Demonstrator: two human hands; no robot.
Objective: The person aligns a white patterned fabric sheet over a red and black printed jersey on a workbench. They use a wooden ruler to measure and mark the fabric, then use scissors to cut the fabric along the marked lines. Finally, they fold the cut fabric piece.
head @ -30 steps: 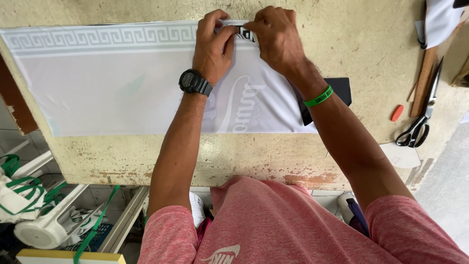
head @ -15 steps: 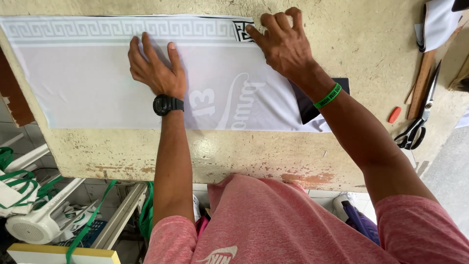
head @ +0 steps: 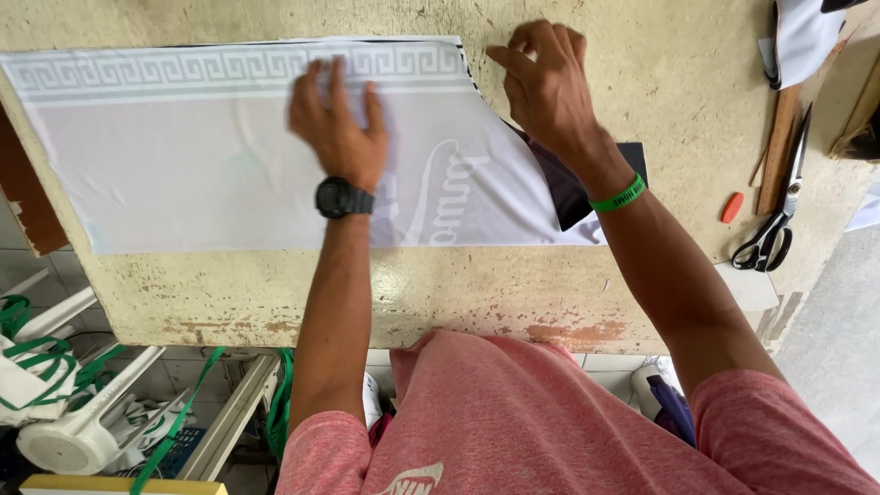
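Note:
A long white fabric panel point(head: 183, 165) with a grey key-pattern border along its far edge lies flat on a worn beige table point(head: 642, 82). My left hand point(head: 337, 124), with a black watch on the wrist, rests palm-down and fingers spread on the middle of the panel, blurred by motion. My right hand point(head: 545, 87), a green band on its wrist, presses its fingertips at the panel's far right corner. A dark fabric piece point(head: 568, 188) sticks out from under the panel's right end, under my right forearm.
Black-handled scissors point(head: 775, 225), a small red chalk-like piece point(head: 731, 207) and a wooden stick point(head: 779, 147) lie at the table's right. White cloth point(head: 807, 32) sits at the far right corner. White plastic furniture and green straps point(head: 64, 403) are below the table.
My left hand left the far right corner, swept left across the panel, and has now come back toward the middle. My right hand stays at the corner.

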